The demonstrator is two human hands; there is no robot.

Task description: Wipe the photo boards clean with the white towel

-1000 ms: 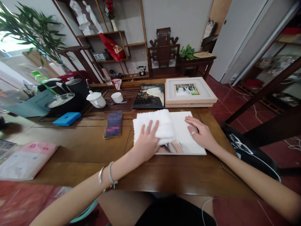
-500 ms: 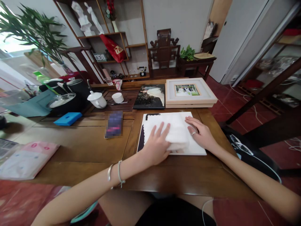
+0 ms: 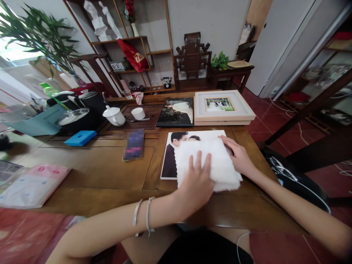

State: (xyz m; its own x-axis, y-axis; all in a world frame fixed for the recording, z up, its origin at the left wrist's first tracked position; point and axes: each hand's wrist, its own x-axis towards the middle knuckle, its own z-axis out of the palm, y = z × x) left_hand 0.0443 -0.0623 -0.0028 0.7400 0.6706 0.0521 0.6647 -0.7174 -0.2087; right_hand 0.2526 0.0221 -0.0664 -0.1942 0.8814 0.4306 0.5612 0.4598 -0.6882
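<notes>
1. Cloth (image 3: pixel 222 167), white and folded, lies over the middle and right of a photo panel (image 3: pixel 169 163) on a wooden table (image 3: pixel 132 178), its lower edge hanging past the panel's near side.

2. A person's left hand (image 3: pixel 197 185) presses on the cloth, fingers spread and extended, not curled around it; a silver bangle (image 3: pixel 136 213) and a pale band (image 3: pixel 148 214) circle the wrist.

3. The right hand (image 3: pixel 240 157) rests at the panel's right side, fingers reaching over its upper right part; the cloth hides some of them, and whether they grip the edge cannot be told.

4. At the panel's uncovered left, a figure in a dark suit shows; the top of a second dark-haired head peeks above the cloth.

5. Just beyond, a dark picture (image 3: pixel 169 118) lies beside a pale frame (image 3: pixel 242 106) holding an outdoor photograph.

6. To the left sit a blurred purple item (image 3: pixel 134 145), a blue box (image 3: pixel 80 138), a lidded white cup (image 3: pixel 114 117) and a small white bowl (image 3: pixel 138 114).
</notes>
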